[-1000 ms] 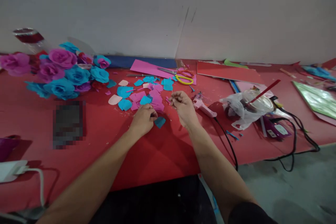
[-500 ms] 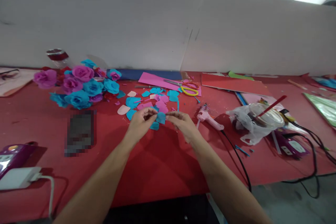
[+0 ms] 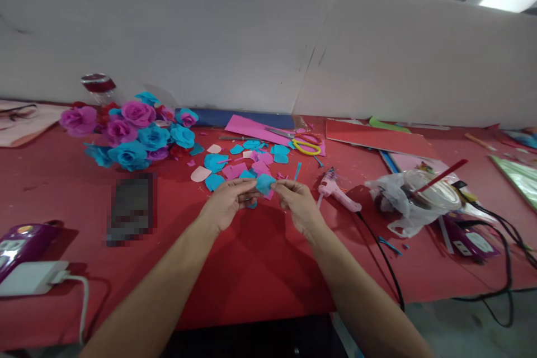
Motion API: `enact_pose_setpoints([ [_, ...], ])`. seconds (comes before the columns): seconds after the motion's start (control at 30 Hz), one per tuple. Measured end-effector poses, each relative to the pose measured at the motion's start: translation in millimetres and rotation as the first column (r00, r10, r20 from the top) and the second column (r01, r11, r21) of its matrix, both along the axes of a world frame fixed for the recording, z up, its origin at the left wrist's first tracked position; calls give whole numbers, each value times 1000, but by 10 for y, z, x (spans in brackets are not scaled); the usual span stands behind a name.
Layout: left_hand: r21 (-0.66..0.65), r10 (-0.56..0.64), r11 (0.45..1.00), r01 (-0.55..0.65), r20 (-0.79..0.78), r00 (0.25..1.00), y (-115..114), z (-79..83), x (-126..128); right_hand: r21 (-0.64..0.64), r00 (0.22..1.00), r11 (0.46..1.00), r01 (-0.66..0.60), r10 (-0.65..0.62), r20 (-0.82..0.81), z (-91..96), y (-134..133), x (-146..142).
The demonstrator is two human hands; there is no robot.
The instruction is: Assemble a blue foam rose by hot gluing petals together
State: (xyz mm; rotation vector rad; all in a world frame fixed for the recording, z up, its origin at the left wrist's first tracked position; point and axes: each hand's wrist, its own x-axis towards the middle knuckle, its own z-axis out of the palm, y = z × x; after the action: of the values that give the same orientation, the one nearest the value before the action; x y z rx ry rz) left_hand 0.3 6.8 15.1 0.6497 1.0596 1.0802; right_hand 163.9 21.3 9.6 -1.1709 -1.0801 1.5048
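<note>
Between my two hands is a small blue paper petal [image 3: 265, 184], held just above the red table. My left hand [image 3: 226, 201] pinches its left edge, fingers pointing right. The thumb and fingertips of my right hand [image 3: 297, 201] grip its right edge. Behind the hands lie loose blue petals [image 3: 216, 163], magenta paper pieces [image 3: 235, 170] and a pale pink petal [image 3: 201, 174]. A bunch of blue, magenta and red paper flowers [image 3: 134, 126] stands at the left. Right of my right hand rests a pink glue gun [image 3: 339, 193].
Scissors [image 3: 305, 146] with yellow and red handles lie on a magenta sheet [image 3: 251, 127]. At the right are a plastic bag [image 3: 394, 201], a tub with a red stick [image 3: 432, 190], a purple power strip [image 3: 474, 238] and cords. A white charger [image 3: 33, 278] sits front left.
The blue petal has turned in my fingers and now lies flatter. My left fingers have straightened along its edge. The whole view has shifted slightly.
</note>
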Motion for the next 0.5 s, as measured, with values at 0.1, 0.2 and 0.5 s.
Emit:
enact_pose_setpoints([
  [0.1, -20, 47, 999, -47, 9, 999, 7, -3, -2, 10, 999, 1000, -24, 23, 41, -2, -8, -17],
  [0.2, -47, 102, 994, -101, 20, 995, 21, 9, -16, 101, 986, 995, 4, -21, 165, -20, -10, -6],
  [0.5, -161, 219, 965, -206, 68, 973, 76, 63, -95, 480, 897, 839, -256, 21, 441, -19, -82, 11],
])
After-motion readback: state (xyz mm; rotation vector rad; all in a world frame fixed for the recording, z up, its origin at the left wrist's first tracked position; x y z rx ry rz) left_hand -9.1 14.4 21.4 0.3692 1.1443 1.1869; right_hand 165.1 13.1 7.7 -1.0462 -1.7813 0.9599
